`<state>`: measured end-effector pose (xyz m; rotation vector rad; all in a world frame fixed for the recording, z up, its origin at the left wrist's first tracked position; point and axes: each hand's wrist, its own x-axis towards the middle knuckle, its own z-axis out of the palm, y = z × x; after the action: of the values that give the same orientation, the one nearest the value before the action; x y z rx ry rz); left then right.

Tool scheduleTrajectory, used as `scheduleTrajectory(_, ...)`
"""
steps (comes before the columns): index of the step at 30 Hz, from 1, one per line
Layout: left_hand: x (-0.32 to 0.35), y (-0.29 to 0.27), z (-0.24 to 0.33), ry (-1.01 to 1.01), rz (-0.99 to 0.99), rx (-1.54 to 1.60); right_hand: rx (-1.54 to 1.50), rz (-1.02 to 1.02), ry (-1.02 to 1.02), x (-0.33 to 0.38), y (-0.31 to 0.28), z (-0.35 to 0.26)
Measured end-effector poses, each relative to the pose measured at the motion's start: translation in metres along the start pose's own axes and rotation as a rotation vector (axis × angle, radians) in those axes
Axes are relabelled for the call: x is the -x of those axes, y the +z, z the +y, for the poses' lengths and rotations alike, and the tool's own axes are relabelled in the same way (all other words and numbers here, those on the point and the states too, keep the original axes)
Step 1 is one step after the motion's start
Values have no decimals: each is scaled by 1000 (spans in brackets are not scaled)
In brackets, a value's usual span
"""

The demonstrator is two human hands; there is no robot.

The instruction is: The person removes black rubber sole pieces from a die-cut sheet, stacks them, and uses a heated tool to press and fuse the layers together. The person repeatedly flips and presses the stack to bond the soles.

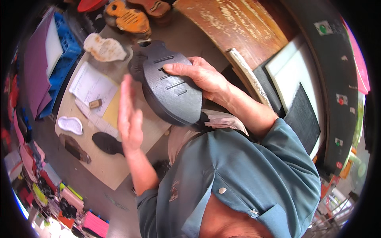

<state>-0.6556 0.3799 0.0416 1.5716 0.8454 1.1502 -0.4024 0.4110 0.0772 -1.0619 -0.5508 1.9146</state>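
Observation:
My right hand (200, 75) grips a dark grey shoe-sole-shaped mould (168, 85) with several slots cut in it, holding it tilted in front of my chest. My left hand (129, 115) is flat and open beside the mould's left edge, fingers together pointing up, slightly blurred and holding nothing. I cannot tell whether the palm touches the mould.
On the bench lie a white sole piece (104, 48), an orange sole mould (129, 18), papers (92, 85), a small white sole (70, 125) and a dark sole (107, 142). A blue crate (65, 51) stands at left. A machine panel with buttons (337, 79) is at right.

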Motion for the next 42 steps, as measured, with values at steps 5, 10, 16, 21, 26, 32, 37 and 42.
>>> scheduleTrajectory(5,-42,16,33,415,-275,-704,-128,10,102,50,-17,-31)
scheduleTrajectory(10,-107,79,47,749,-550,-453,-360,15,168,91,-43,-25)
scheduleTrajectory(16,-116,152,66,122,-554,-160,432,214,-123,150,-145,-42)
scheduleTrajectory(21,-135,244,46,-393,-428,435,273,173,-661,167,-176,-22)
scheduleTrajectory(26,-162,309,24,-700,-449,536,-8,423,-674,157,-189,-9)
scheduleTrajectory(32,-222,352,24,-756,-699,448,-12,564,-765,175,-211,-54)
scheduleTrajectory(37,-262,396,8,-672,-839,153,455,852,-684,180,-240,-68)
scheduleTrajectory(42,-221,418,-54,-16,-801,-326,577,840,-360,181,-277,-57)
